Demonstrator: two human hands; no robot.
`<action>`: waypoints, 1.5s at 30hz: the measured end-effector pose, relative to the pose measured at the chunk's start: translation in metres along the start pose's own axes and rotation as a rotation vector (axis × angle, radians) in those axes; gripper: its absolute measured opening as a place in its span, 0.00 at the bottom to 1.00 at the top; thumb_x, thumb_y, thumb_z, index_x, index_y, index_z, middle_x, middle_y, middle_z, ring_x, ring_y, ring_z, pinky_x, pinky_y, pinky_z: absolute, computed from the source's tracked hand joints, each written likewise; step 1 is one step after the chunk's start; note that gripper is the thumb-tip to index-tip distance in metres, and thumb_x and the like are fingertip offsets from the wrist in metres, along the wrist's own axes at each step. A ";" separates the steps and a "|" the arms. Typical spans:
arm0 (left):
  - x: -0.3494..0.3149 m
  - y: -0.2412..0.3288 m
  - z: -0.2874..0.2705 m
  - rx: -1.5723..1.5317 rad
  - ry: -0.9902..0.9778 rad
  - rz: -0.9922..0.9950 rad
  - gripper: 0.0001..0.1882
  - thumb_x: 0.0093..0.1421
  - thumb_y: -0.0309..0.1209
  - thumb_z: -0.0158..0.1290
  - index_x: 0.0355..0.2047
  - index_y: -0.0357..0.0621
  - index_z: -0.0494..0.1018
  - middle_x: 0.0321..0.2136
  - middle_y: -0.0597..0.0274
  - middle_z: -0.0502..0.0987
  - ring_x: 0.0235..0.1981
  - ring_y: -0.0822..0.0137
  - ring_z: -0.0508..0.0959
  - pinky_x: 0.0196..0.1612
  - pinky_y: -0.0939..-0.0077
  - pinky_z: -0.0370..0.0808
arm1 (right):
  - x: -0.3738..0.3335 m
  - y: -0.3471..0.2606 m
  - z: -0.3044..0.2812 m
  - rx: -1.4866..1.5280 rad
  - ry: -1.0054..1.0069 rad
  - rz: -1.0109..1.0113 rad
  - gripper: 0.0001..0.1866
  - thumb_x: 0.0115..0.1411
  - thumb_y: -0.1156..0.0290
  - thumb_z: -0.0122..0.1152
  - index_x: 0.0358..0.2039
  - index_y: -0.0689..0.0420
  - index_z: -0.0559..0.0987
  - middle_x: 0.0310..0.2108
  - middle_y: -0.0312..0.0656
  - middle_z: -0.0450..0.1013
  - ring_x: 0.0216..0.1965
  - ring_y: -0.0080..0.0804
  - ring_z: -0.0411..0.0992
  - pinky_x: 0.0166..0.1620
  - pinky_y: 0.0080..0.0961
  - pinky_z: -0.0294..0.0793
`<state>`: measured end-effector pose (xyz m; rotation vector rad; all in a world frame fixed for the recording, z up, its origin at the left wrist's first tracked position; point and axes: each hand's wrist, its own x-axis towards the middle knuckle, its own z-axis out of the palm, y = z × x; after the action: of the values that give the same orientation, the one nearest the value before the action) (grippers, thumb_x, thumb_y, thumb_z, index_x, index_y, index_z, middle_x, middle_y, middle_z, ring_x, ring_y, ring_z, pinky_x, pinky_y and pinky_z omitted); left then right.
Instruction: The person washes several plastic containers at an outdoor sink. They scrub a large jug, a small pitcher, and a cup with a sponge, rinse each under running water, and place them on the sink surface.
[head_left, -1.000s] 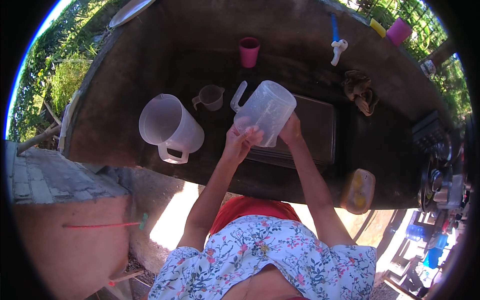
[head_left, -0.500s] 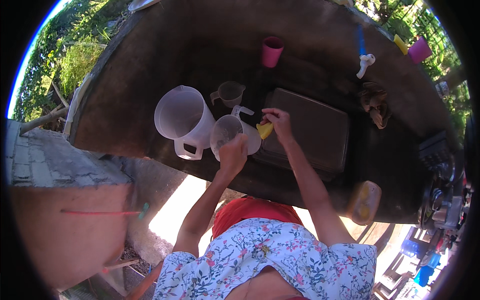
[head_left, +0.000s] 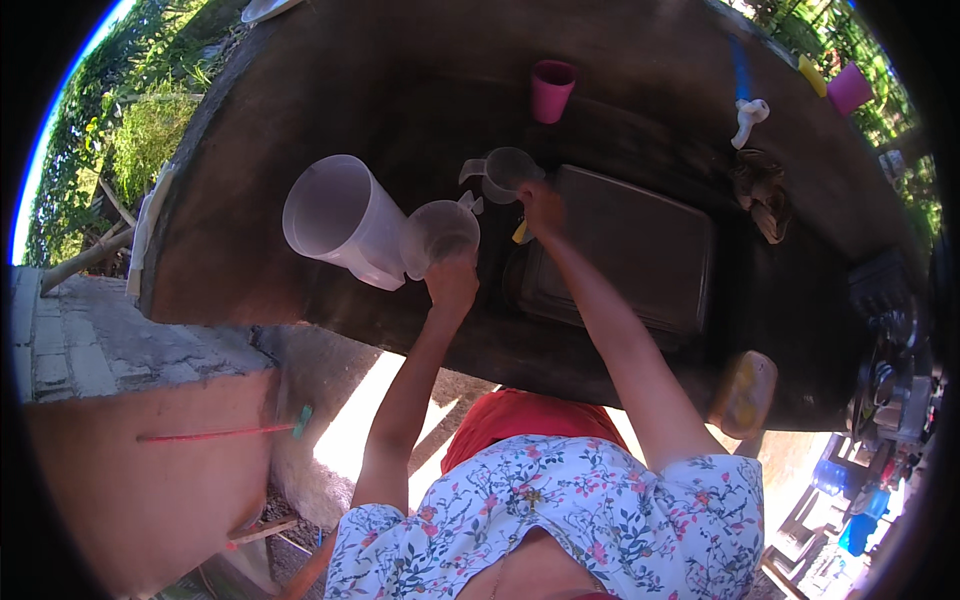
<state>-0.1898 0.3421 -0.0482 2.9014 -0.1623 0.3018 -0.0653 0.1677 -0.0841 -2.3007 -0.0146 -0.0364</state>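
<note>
**Obs.: L hand (head_left: 452, 280) on clear jug (head_left: 420, 232), R hand (head_left: 543, 212) on clear cup (head_left: 505, 172)**

Head view. Ref. = dark tray (head_left: 635, 250), flat & rectangular, in the basin (head_left: 450, 110).

L hand: left of tray, fingers closed over near rim of clear jug, gripping it. Jug tilted, mouth turned twd person, handle on far side. R hand: at tray's left edge, fingers pinching right side of clear cup, whose handle sticks out left; cup sits just off tray's far-left corner. Yellow piece (head_left: 520, 232), prob. sponge, pokes out under R hand; can't tell how it's held (blur).

Big pitcher (head_left: 335, 215), translucent: well left of tray, mouth open, beside clear jug; they overlap in view, contact unclear.

Pink cup (head_left: 551, 95): beyond tray, twd far wall. White tap (head_left: 748, 120) on blue pipe (head_left: 739, 65): past tray's far-right corner; crumpled brown cloth (head_left: 763, 195) lies nearer the tray, same side. Oblong container (head_left: 748, 393) w/ yellow contents: near-right of tray, at basin edge. Second pink cup (head_left: 850, 88): up on basin rim, far right of tray.
</note>
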 end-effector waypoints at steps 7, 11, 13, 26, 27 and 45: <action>0.026 0.049 -0.042 -0.191 -0.040 0.001 0.29 0.44 0.26 0.59 0.49 0.43 0.64 0.43 0.52 0.68 0.46 0.51 0.68 0.47 0.59 0.68 | -0.083 0.041 -0.093 0.072 0.139 0.078 0.07 0.51 0.70 0.59 0.30 0.59 0.76 0.30 0.45 0.74 0.34 0.38 0.74 0.37 0.29 0.71; 0.021 0.120 -0.044 -0.557 -0.123 0.232 0.37 0.42 0.28 0.63 0.53 0.39 0.60 0.48 0.50 0.65 0.51 0.48 0.64 0.51 0.60 0.65 | -0.137 0.052 -0.152 0.035 0.021 -0.077 0.05 0.51 0.73 0.58 0.28 0.59 0.76 0.28 0.45 0.72 0.31 0.39 0.74 0.35 0.32 0.71; 0.022 0.147 -0.037 -0.573 -0.181 0.298 0.37 0.42 0.29 0.63 0.52 0.40 0.61 0.49 0.48 0.65 0.52 0.48 0.64 0.52 0.60 0.64 | -0.161 0.056 -0.179 0.023 -0.019 -0.058 0.05 0.50 0.75 0.59 0.28 0.60 0.75 0.27 0.44 0.71 0.31 0.39 0.74 0.34 0.31 0.71; -0.007 0.341 -0.003 -1.160 -0.641 0.146 0.31 0.46 0.27 0.62 0.51 0.39 0.65 0.22 0.61 0.75 0.23 0.78 0.73 0.27 0.79 0.71 | -0.319 0.166 -0.337 0.032 0.715 0.334 0.15 0.51 0.77 0.59 0.42 0.57 0.75 0.26 0.41 0.72 0.25 0.29 0.71 0.30 0.24 0.70; -0.010 0.355 -0.001 -1.147 -0.617 0.205 0.31 0.46 0.27 0.62 0.52 0.39 0.65 0.21 0.62 0.75 0.23 0.77 0.73 0.27 0.79 0.70 | -0.335 0.187 -0.351 -0.049 0.848 0.322 0.13 0.52 0.76 0.59 0.40 0.57 0.75 0.25 0.41 0.73 0.24 0.28 0.71 0.29 0.24 0.70; -0.057 0.462 0.025 -1.215 -0.730 0.313 0.29 0.56 0.32 0.55 0.56 0.37 0.59 0.40 0.56 0.74 0.40 0.71 0.75 0.39 0.79 0.73 | -0.353 0.263 -0.348 -0.417 0.440 0.588 0.24 0.55 0.63 0.49 0.52 0.52 0.63 0.52 0.54 0.57 0.49 0.58 0.63 0.50 0.48 0.62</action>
<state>-0.3015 -0.1071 0.0106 1.6335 -0.6410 -0.6215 -0.4196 -0.2668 -0.0587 -2.5647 0.9687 -0.2610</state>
